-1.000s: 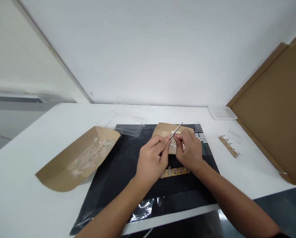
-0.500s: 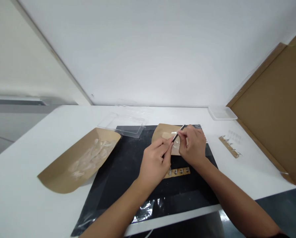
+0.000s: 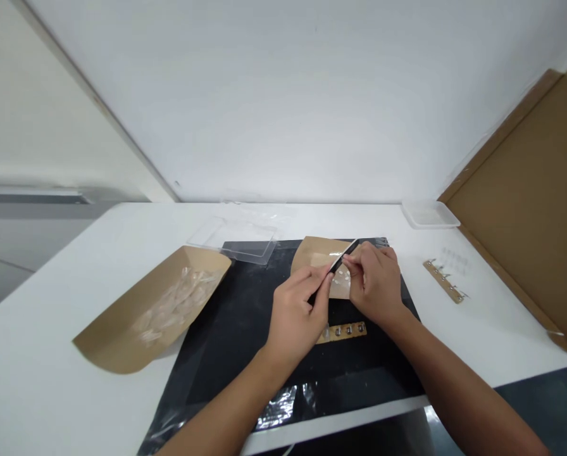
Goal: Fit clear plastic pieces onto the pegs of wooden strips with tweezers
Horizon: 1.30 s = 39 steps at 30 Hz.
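My left hand (image 3: 299, 311) is closed in a pinch on the lower end of a thin black strip with a white edge (image 3: 346, 254). At the strip's right side, the thumb and fingertips of my right hand (image 3: 377, 284) are pressed together; any small piece between them is hidden. Beneath the strip lies a brown paper tray (image 3: 305, 253) with small clear bits. Below my hands, a brown strip with small metal fittings (image 3: 354, 329) rests on the black mat (image 3: 245, 310), its left end covered by my left hand.
To the left, a curved brown paper tray (image 3: 105, 345) holds many clear small pieces. Clear plastic frames (image 3: 259, 256) lie behind it. At right are another strip with metal fittings (image 3: 443, 282), a translucent container (image 3: 430, 215) and a large cardboard box (image 3: 525, 183).
My right hand has shifted slightly right along with its forearm. The black strip stays between my hands, and the view has turned a little.
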Each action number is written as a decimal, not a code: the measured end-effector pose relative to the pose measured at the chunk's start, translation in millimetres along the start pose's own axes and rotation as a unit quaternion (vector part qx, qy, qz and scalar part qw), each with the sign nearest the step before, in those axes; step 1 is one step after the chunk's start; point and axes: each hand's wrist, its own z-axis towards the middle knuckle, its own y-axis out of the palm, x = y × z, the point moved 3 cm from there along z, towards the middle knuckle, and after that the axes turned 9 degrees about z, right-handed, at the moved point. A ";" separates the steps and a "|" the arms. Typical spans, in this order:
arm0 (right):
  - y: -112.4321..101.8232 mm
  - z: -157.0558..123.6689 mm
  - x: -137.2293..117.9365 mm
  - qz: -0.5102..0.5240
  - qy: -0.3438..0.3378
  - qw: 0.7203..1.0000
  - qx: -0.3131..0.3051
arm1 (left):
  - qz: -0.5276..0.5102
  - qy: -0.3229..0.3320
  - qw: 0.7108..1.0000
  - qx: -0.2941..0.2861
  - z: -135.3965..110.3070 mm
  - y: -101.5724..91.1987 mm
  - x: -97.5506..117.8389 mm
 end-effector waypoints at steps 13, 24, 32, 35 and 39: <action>6.1 -1.0 -3.7 -0.019 -0.013 1.000 0.006 | 0.009 0.031 0.999 0.019 -1.6 -0.8 3.1; 10.8 -1.7 -6.2 -0.006 -0.010 1.000 -0.019 | 0.038 0.078 0.996 0.037 -0.8 -4.5 3.6; 13.4 -3.6 -8.3 -0.001 0.011 1.000 0.013 | 0.036 0.050 0.998 0.033 -0.1 -4.7 1.0; 15.4 -4.9 -9.5 0.012 0.009 1.000 0.016 | 0.043 0.030 0.998 0.026 0.6 -4.3 -2.2; 14.2 -4.7 -8.8 0.037 0.000 0.999 -0.013 | 0.055 0.015 0.998 0.008 2.4 -4.7 -3.8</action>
